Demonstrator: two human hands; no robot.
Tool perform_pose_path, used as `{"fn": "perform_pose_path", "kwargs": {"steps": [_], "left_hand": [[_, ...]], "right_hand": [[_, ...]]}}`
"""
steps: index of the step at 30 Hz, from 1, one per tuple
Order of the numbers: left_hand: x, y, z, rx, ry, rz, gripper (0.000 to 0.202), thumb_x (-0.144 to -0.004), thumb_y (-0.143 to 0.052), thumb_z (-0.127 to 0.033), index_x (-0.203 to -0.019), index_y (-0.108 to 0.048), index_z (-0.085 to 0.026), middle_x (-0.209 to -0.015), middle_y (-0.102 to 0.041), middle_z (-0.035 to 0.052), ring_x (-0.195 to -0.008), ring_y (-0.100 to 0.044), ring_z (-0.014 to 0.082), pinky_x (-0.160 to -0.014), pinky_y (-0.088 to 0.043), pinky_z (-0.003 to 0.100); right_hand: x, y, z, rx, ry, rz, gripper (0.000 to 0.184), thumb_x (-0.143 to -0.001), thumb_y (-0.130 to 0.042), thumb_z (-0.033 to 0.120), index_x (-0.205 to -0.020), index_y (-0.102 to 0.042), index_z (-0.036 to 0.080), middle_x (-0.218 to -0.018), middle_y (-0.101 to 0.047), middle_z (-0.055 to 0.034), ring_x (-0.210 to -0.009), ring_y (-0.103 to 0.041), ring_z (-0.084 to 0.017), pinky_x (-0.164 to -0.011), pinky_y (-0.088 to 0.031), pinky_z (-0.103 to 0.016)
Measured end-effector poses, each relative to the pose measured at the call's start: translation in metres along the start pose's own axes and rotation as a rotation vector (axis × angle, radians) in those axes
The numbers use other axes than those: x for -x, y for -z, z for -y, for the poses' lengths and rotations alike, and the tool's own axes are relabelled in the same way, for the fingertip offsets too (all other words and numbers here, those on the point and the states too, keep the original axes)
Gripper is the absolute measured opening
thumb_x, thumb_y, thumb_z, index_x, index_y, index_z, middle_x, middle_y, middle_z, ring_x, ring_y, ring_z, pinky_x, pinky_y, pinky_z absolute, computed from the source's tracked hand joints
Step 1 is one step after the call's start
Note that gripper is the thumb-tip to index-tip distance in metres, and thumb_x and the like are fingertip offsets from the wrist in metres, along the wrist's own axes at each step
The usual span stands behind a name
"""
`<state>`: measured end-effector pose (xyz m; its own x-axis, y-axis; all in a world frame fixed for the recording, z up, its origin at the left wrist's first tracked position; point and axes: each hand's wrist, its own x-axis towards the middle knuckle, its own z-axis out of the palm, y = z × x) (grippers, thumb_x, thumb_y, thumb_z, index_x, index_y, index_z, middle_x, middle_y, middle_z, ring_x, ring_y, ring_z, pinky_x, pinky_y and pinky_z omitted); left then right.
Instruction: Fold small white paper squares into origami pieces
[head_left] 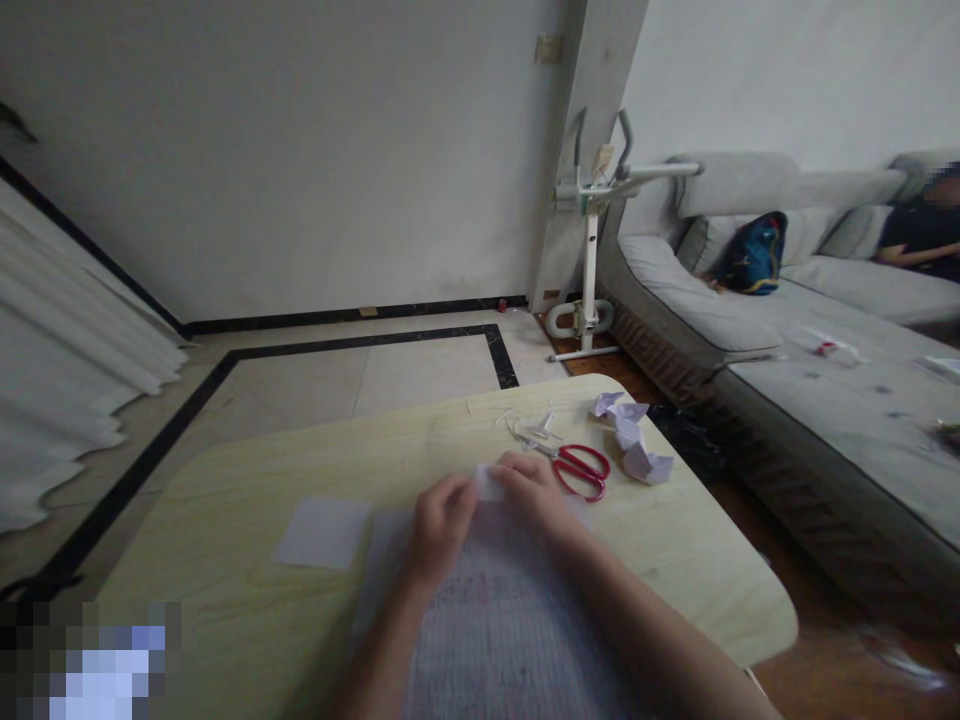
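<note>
Between my two hands is a small piece of white paper [489, 484], held up over the far edge of a large lined sheet [487, 640]. My left hand [442, 530] pinches its left side, and my right hand [534, 495] grips the right side; the fingertips are partly hidden. Red-handled scissors [581, 470] lie just beyond my right hand, their blades pointing left among thin paper scraps [541, 425]. Left of the lined sheet rests a flat square of white paper [322, 532]. Several folded paper pieces [634, 440] sit along the table's right side.
The pale wooden table [240, 480] has rounded corners. Beyond it stands a white exercise machine [591, 250] by the wall. A grey sofa [750, 300] runs along the right, with a blue bag [756, 255] and a seated person [922, 235]. White curtains [60, 380] hang at left.
</note>
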<state>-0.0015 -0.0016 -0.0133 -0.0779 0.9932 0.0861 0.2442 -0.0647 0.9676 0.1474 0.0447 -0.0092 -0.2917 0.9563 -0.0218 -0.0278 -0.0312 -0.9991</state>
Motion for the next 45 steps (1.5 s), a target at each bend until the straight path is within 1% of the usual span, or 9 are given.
{"fn": "perform_pose_path", "kwargs": {"steps": [11, 15, 18, 21, 25, 31, 34, 37, 45], "left_hand": [[-0.0006, 0.0002, -0.0026, -0.047, -0.007, 0.001, 0.034, -0.087, -0.052, -0.042, -0.065, -0.057, -0.016, -0.058, -0.052, -0.0021, -0.057, -0.051, 0.013, -0.055, -0.039, 0.021], [-0.0004, -0.0003, -0.0033, -0.003, 0.008, -0.048, 0.035, -0.086, -0.051, -0.044, -0.066, -0.059, -0.016, -0.06, -0.056, -0.0009, -0.059, -0.053, 0.014, -0.056, -0.04, 0.021], [-0.0012, -0.0007, -0.0033, 0.064, 0.04, -0.045, 0.031, -0.083, -0.056, -0.044, -0.074, -0.063, -0.015, -0.065, -0.06, 0.0, -0.062, -0.056, 0.0149, -0.058, -0.043, 0.021], [-0.0018, -0.0006, -0.003, 0.041, 0.041, -0.024, 0.027, -0.083, -0.058, -0.041, -0.081, -0.065, -0.015, -0.07, -0.063, 0.0012, -0.067, -0.057, 0.0154, -0.062, -0.044, 0.022], [-0.0011, 0.0013, -0.0019, -0.008, 0.013, 0.03, 0.027, -0.085, -0.055, -0.039, -0.077, -0.065, -0.015, -0.067, -0.061, 0.0007, -0.065, -0.056, 0.0148, -0.061, -0.042, 0.022], [-0.0005, 0.0002, -0.0005, -0.014, -0.01, 0.001, 0.026, -0.083, -0.057, -0.037, -0.067, -0.058, -0.016, -0.06, -0.053, -0.0022, -0.059, -0.051, 0.0125, -0.057, -0.041, 0.021], [-0.0014, -0.0024, -0.0008, -0.003, 0.003, -0.036, 0.024, -0.081, -0.058, -0.037, -0.07, -0.059, -0.016, -0.062, -0.056, -0.0013, -0.061, -0.053, 0.0137, -0.058, -0.043, 0.021], [-0.0017, -0.0039, -0.0021, 0.018, 0.026, -0.03, 0.025, -0.081, -0.058, -0.039, -0.073, -0.061, -0.016, -0.064, -0.059, 0.0001, -0.063, -0.056, 0.0148, -0.059, -0.044, 0.022], [0.0, -0.0028, -0.0049, 0.023, 0.028, 0.012, 0.028, -0.08, -0.057, -0.041, -0.068, -0.06, -0.016, -0.058, -0.057, -0.0014, -0.056, -0.053, 0.0133, -0.053, -0.043, 0.022]], "right_hand": [[0.0005, -0.0016, -0.0045, 0.048, -0.022, 0.01, 0.026, -0.079, -0.06, 0.038, -0.066, -0.058, 0.016, -0.061, -0.051, 0.002, -0.057, -0.046, -0.011, -0.051, -0.034, -0.021], [-0.0008, -0.0024, -0.0082, 0.034, -0.007, -0.051, 0.028, -0.08, -0.06, 0.042, -0.068, -0.059, 0.016, -0.063, -0.054, 0.0006, -0.059, -0.048, -0.012, -0.052, -0.037, -0.022], [-0.0017, -0.0022, -0.0093, 0.026, -0.005, -0.077, 0.029, -0.08, -0.06, 0.043, -0.069, -0.059, 0.016, -0.063, -0.055, 0.0001, -0.06, -0.049, -0.013, -0.052, -0.038, -0.022], [-0.0014, -0.0017, -0.0069, 0.029, 0.005, -0.054, 0.027, -0.079, -0.06, 0.04, -0.069, -0.06, 0.016, -0.063, -0.055, 0.0001, -0.06, -0.049, -0.013, -0.054, -0.038, -0.023], [0.0001, -0.0021, -0.0024, 0.084, 0.03, 0.011, 0.019, -0.079, -0.061, 0.034, -0.074, -0.062, 0.016, -0.067, -0.057, 0.0003, -0.065, -0.051, -0.013, -0.059, -0.039, -0.023], [0.0021, -0.0043, -0.0007, 0.057, 0.003, 0.025, 0.024, -0.078, -0.062, 0.036, -0.065, -0.055, 0.016, -0.061, -0.05, 0.0028, -0.058, -0.046, -0.011, -0.053, -0.035, -0.021], [0.0029, -0.0045, -0.0002, -0.015, -0.012, 0.02, 0.027, -0.076, -0.064, 0.038, -0.064, -0.054, 0.017, -0.059, -0.05, 0.0029, -0.056, -0.045, -0.011, -0.051, -0.035, -0.021], [0.0026, -0.003, -0.0008, -0.013, -0.005, 0.003, 0.026, -0.076, -0.064, 0.037, -0.063, -0.054, 0.017, -0.058, -0.05, 0.0025, -0.056, -0.044, -0.01, -0.05, -0.034, -0.021], [0.0014, -0.0006, -0.0021, 0.048, 0.082, -0.008, 0.031, -0.08, -0.061, 0.038, -0.059, -0.053, 0.017, -0.057, -0.048, 0.003, -0.055, -0.044, -0.01, -0.052, -0.035, -0.021]]}}
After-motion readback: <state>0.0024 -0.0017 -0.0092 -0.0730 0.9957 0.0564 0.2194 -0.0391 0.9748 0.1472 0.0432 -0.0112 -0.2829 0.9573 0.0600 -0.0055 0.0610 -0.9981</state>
